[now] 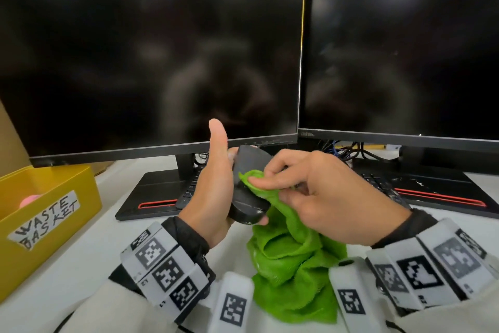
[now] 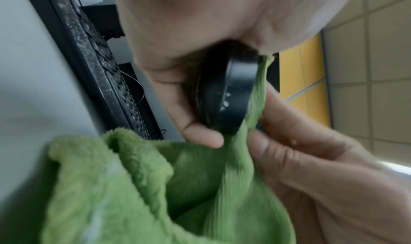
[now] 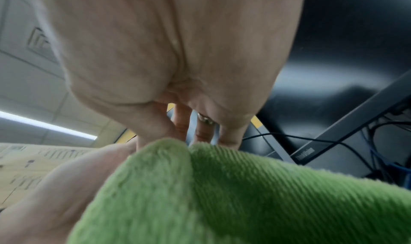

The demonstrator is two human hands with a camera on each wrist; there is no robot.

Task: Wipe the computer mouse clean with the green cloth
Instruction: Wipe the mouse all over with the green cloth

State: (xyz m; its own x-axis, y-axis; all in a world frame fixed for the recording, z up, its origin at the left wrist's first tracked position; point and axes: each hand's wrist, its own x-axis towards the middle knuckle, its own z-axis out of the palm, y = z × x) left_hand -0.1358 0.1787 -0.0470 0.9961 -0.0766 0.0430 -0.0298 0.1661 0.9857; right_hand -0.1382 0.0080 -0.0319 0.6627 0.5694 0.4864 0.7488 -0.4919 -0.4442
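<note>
A black computer mouse [image 1: 247, 184] is held up on its side above the desk, in front of the left monitor. My left hand [image 1: 213, 184] grips it from the left, fingers curled round its far side and thumb pointing up. My right hand [image 1: 318, 192] pinches the green cloth [image 1: 294, 265] and presses a fold of it against the mouse's face. The rest of the cloth hangs down to the desk. In the left wrist view the mouse [image 2: 231, 96] shows edge-on, with the cloth [image 2: 255, 96] against its right side. The right wrist view is filled by the cloth [image 3: 222, 195].
Two dark monitors [image 1: 151, 57] [image 1: 399, 57] stand close behind my hands, with keyboards [image 1: 189, 189] on their stand bases. A yellow box [image 1: 46, 214] labelled WASTE BASKET sits at the left on the white desk [image 1: 89, 273]. Cables [image 1: 348, 149] lie behind the right monitor.
</note>
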